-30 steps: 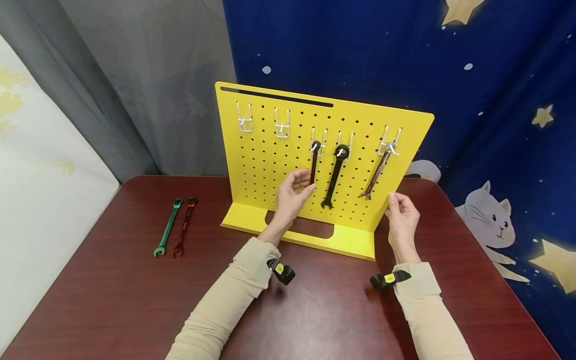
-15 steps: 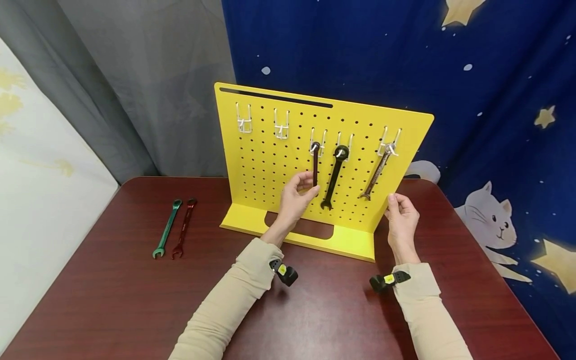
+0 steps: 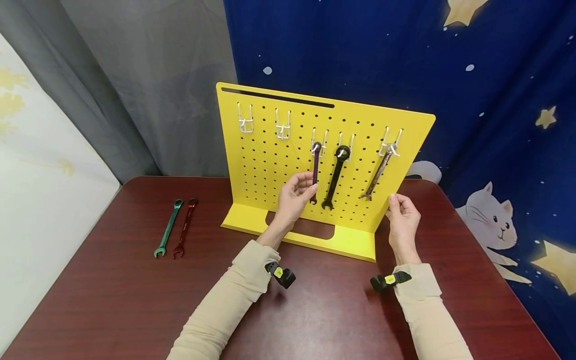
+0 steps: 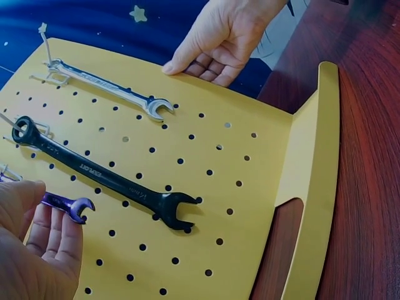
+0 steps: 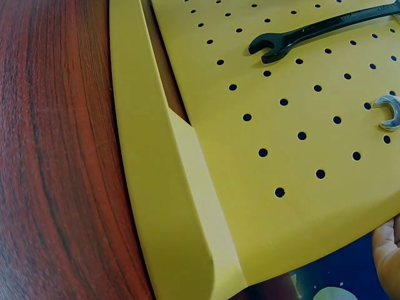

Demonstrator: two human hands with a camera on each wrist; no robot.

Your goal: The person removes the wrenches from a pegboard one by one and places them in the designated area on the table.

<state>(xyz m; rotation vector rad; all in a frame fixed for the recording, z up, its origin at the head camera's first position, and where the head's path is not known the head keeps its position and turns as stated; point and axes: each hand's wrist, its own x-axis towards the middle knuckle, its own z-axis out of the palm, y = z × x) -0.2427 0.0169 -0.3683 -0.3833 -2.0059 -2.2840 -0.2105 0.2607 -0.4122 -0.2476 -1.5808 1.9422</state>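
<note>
Pegboard (image 3: 258, 175): purple wrench (image 3: 316, 164) on middle hook (image 3: 316, 148)

Head view: left hand (image 3: 293, 199) pinches the wrench's lower part; right hand (image 3: 403, 222) holds the board's right edge. A lift might unhook the ring; open room lies leftward. Left wrist: black wrench (image 4: 103, 177) hangs close beside, so a sideways swing could knock it. Right wrist: hand barely shows; bare board to lower corner. Slack grip could let the board shift.
</note>
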